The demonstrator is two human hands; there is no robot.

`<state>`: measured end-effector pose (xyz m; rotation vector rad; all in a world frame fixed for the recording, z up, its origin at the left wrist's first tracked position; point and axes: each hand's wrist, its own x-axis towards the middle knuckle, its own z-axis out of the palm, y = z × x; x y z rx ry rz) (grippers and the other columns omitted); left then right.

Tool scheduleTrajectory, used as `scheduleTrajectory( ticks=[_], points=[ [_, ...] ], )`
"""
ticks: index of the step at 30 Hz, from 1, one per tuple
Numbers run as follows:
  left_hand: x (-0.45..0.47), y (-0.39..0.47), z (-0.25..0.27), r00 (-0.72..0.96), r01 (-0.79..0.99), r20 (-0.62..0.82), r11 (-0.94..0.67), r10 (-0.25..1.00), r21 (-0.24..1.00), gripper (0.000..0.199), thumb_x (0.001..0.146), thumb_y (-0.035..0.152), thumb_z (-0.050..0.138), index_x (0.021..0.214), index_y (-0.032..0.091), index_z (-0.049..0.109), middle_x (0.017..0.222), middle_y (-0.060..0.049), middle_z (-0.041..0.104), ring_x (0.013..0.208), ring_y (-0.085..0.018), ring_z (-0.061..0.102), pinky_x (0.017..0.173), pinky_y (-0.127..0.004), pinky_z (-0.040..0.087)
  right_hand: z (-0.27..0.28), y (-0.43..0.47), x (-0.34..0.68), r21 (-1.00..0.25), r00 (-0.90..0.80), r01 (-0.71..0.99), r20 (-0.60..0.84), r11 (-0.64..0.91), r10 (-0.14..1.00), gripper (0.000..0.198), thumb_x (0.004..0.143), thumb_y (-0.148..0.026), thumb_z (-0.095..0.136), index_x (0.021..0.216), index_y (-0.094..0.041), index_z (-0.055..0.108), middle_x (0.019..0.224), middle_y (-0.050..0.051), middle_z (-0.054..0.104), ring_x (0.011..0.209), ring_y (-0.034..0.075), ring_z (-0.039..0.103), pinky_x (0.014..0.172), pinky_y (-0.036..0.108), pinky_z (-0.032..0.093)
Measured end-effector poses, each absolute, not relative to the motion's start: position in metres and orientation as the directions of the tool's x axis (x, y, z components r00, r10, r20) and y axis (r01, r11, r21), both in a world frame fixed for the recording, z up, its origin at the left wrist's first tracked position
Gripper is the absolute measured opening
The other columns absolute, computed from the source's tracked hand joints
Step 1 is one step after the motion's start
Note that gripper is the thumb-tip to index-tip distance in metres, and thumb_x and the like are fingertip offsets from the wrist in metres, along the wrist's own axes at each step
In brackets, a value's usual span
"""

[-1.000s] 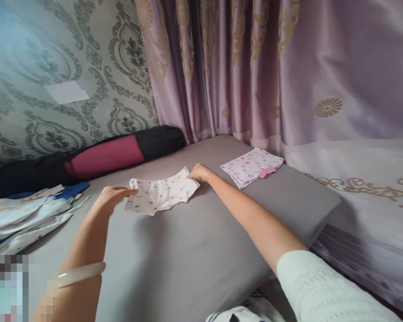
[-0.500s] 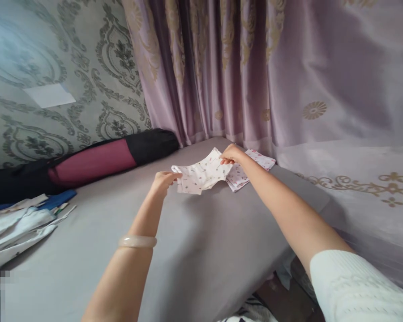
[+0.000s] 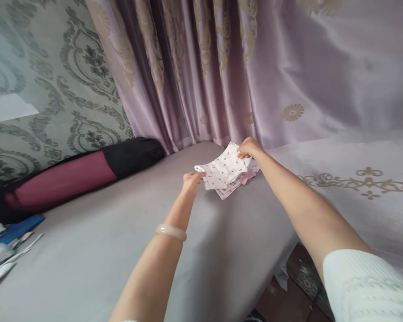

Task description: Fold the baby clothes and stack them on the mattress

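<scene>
A small white garment with a tiny print, looking like a child's shorts or underpants [image 3: 223, 169], is stretched between my two hands. My left hand [image 3: 192, 180] pinches its left edge, and my right hand [image 3: 249, 148] grips its upper right corner. Directly beneath it lies another printed piece of clothing [image 3: 225, 193], with a pink patch showing at its right side. The held garment covers most of that lower piece; whether the two touch I cannot tell.
Grey sheet covers the bed [image 3: 97, 237]. Along the patterned wall lies a long black and maroon bag [image 3: 63, 179]. Loose clothes [image 3: 6, 246] lie at the left edge. A purple curtain [image 3: 174, 80] hangs behind the bed; its right side drops to the floor [image 3: 282, 299].
Both hands have carried the white garment rightward, and it now hangs over the other printed clothing. My view has turned to the right.
</scene>
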<state>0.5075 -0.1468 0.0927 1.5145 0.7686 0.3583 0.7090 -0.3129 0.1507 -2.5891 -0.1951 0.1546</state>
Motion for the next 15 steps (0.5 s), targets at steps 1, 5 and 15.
scheduleTrajectory(
  ticks=[1, 5, 15],
  points=[
    [0.513, -0.152, 0.09, 0.726, 0.236, -0.234, 0.086, 0.647, 0.968, 0.013, 0.056, 0.022, 0.072, 0.057, 0.013, 0.062, 0.055, 0.0, 0.054, 0.05, -0.007, 0.041, 0.049, -0.022, 0.033, 0.152, -0.317, 0.712, -0.519, 0.981, 0.1, -0.09, -0.849, 0.17, 0.013, 0.082, -0.013, 0.066, 0.07, -0.008, 0.067, 0.064, 0.008, 0.069, 0.051, 0.012, 0.063, 0.052, 0.021, 0.05],
    [0.532, -0.167, 0.08, 0.735, 0.202, -0.261, 0.166, 0.626, 0.965, 0.014, 0.058, 0.021, 0.071, 0.057, 0.014, 0.059, 0.056, 0.0, 0.054, 0.049, -0.007, 0.041, 0.05, -0.022, 0.034, 0.155, -0.332, 0.722, -0.46, 0.984, 0.098, -0.088, -0.883, 0.155, 0.02, 0.085, -0.009, 0.057, 0.068, -0.01, 0.068, 0.064, 0.007, 0.069, 0.054, 0.012, 0.064, 0.056, 0.024, 0.051],
    [0.557, -0.186, 0.06, 0.731, 0.234, -0.332, 0.238, 0.596, 0.942, 0.017, 0.056, 0.023, 0.073, 0.058, 0.014, 0.058, 0.057, 0.001, 0.053, 0.048, -0.007, 0.042, 0.047, -0.022, 0.033, 0.147, -0.346, 0.74, -0.354, 0.993, 0.117, 0.011, -0.928, 0.121, 0.016, 0.085, -0.013, 0.062, 0.099, -0.008, 0.066, 0.056, 0.006, 0.065, 0.068, 0.017, 0.066, 0.067, 0.025, 0.049]
  ],
)
